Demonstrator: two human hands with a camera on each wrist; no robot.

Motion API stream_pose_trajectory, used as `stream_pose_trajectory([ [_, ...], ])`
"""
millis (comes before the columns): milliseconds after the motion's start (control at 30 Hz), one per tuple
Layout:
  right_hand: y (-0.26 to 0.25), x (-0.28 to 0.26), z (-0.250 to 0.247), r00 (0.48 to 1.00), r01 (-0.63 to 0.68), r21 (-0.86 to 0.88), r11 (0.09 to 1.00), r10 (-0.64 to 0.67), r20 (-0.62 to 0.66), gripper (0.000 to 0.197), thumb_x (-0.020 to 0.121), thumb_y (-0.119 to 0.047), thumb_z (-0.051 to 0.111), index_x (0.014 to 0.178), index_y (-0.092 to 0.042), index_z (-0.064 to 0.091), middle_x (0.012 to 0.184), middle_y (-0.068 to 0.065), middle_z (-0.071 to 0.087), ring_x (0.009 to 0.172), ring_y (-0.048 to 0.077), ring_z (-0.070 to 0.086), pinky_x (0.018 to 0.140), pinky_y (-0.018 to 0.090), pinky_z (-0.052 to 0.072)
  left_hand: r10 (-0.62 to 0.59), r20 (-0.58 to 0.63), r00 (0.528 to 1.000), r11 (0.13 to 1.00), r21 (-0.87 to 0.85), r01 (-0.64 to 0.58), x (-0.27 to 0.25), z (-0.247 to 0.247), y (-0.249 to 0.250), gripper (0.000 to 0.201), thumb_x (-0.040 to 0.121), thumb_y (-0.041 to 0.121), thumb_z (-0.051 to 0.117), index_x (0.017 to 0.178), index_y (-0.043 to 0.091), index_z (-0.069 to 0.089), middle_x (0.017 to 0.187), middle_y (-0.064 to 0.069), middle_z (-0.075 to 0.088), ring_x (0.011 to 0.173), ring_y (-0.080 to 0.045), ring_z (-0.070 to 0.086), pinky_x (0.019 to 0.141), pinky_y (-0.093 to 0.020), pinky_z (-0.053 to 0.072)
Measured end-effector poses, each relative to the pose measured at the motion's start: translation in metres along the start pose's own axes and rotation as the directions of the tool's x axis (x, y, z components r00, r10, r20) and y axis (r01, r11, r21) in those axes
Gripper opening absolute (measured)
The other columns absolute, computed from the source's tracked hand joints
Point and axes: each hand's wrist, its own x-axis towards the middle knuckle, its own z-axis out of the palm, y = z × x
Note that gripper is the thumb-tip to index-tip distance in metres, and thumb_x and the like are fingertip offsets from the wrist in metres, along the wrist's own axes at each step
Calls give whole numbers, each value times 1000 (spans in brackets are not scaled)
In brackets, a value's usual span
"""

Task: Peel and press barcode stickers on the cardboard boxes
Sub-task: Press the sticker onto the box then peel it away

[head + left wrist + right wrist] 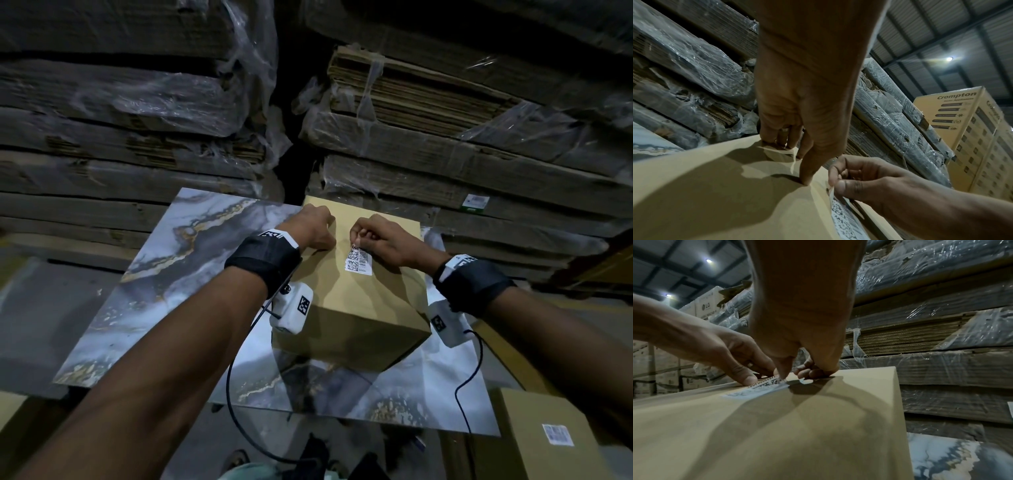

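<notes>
The cardboard box (356, 291) is set on the marble-patterned bench (164, 274). The barcode sticker (358, 262) is laid on the box top, its near part down, its far end lifted. That far end is pinched in the right hand (383, 245). The left hand (313, 228) is curled, thumb pressed to the box beside the sticker; nothing is seen held. The sticker is best lowered gradually and smoothed from near end to far, so no creases are trapped.

Right hand (383, 245) pinching barcode sticker (358, 261) on cardboard box (373, 294), left hand (313, 228) beside
</notes>
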Motion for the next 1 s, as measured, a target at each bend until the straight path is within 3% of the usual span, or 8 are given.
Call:
stream_pose_trajectory([
  [100,-5,-3,0,993,-28,86,996,37,-111,21,94,-8,63,104,-24,72,100,2,63,92,16,61,83,37,54,4,-1,1000,1000,-9,-4,1,0,-1,65,77,30,71,139,24,52,133,-10,52,123,-31,53,100,-41,50],
  [200,-13,-11,-2,978,40,146,988,-8,-211,41,85,1,66,118,-23,69,105,4,58,97,15,62,78,28,59,15,0,1000,1000,-16,-15,1,1,-2,63,78,33,71,139,26,54,132,-10,52,122,-30,53,100,-41,50],
  [267,-15,-13,-2,981,125,-5,992,-124,-150,40,85,-6,69,120,-26,72,110,1,57,102,12,58,81,25,55,27,-11,1000,999,-21,-27,3,1,-3,57,79,33,69,134,25,57,130,-9,53,120,-30,55,98,-39,51],
  [367,-12,-13,5,971,236,-218,947,-237,24,33,92,-19,66,122,-29,74,119,0,59,109,19,53,91,32,45,38,-11,999,999,-11,-38,5,2,-4,51,83,31,70,132,22,59,128,-10,53,119,-29,54,95,-35,49],
  [500,-13,-12,5,948,303,-277,912,-317,-7,20,94,-24,71,112,-30,79,119,-1,62,105,23,55,88,40,48,47,-21,999,999,-6,-47,6,2,-5,46,86,34,67,129,20,59,129,-12,54,119,-31,54,94,-36,47],
  [733,-8,-11,10,949,293,-291,911,-314,-25,13,100,-28,62,105,-24,74,118,0,50,107,21,50,85,43,52,43,-8,999,999,0,-43,7,2,-6,53,82,38,73,131,23,58,131,-11,52,122,-31,52,94,-35,47],
  [833,-5,-12,15,956,281,-273,920,-292,-2,14,105,-30,55,110,-27,67,118,-2,45,102,16,48,85,37,51,35,3,999,999,15,-35,8,3,-6,64,82,40,72,141,23,52,137,-11,50,125,-31,50,98,-35,46],
  [1000,2,-15,14,978,209,-139,968,-208,21,15,107,-35,53,115,-27,63,118,0,43,104,17,48,94,29,45,20,9,1000,1000,11,-20,9,4,-6,62,85,36,68,144,24,50,141,-12,46,130,-31,48,101,-34,44],
])
